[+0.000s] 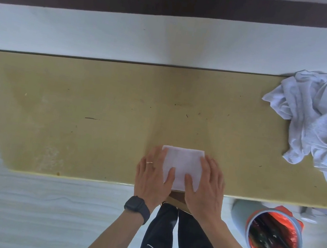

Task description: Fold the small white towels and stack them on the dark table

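Two hands lie flat, fingers straight, gripping nothing: left hand and right hand press the sides of folded towel. Towel sits at near edge of tan table, between hands, near-square, long axis unclear. Unfolded towel pile lies far right, nearer right hand, cut off by frame. Towel's near edge hidden under palms. No dark table identifiable.
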